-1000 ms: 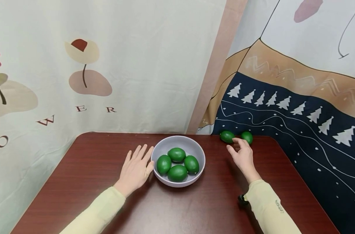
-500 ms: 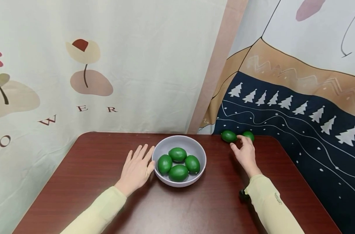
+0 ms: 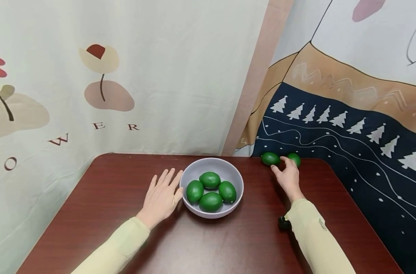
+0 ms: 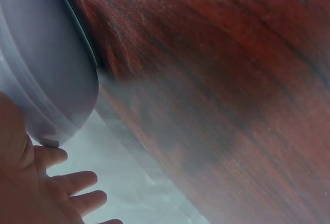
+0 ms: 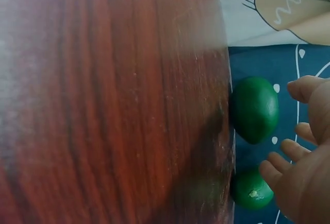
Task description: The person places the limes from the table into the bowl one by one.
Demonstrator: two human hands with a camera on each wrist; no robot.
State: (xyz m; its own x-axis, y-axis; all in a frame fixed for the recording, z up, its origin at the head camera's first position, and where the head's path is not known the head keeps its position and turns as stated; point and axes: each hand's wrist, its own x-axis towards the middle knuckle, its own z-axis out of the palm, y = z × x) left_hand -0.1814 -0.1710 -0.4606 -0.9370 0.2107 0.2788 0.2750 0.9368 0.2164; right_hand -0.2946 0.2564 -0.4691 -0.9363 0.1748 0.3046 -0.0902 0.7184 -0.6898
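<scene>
Fruit [image 3: 271, 159], green and oval, lies beyond the bowl [image 3: 230, 174] and to its right, at the far edge of the table [image 3: 108, 190], just ahead of the right hand [image 3: 288, 178]. That hand is well to the right of the bowl, thumb and forefinger parted beside the fruit; the right wrist view shows space between its digits and the skin, so it is grasping nothing. A second fruit [image 3: 295, 157] lies farther right of the bowl, partly behind the same hand. Just left of the bowl is the left hand [image 3: 161, 198], fingers straight and spread, holding nothing, its thumb at the bowl's wall.

The fruit by the right hand is dark green, smooth and slightly glossy, narrowing to a blunt tip; the second has a small pale mark on its end. Four green fruits [image 3: 210, 202] of the same look lie in a ring inside the bowl, which is round and greyish purple.

Whether the left thumb presses on the bowl or only rests near it, I cannot tell. The left wrist view cuts off much of the bowl and the left hand. A black object [image 3: 284, 223] under the right sleeve [image 3: 312, 228], right of and nearer than the bowl, is hard to make out
</scene>
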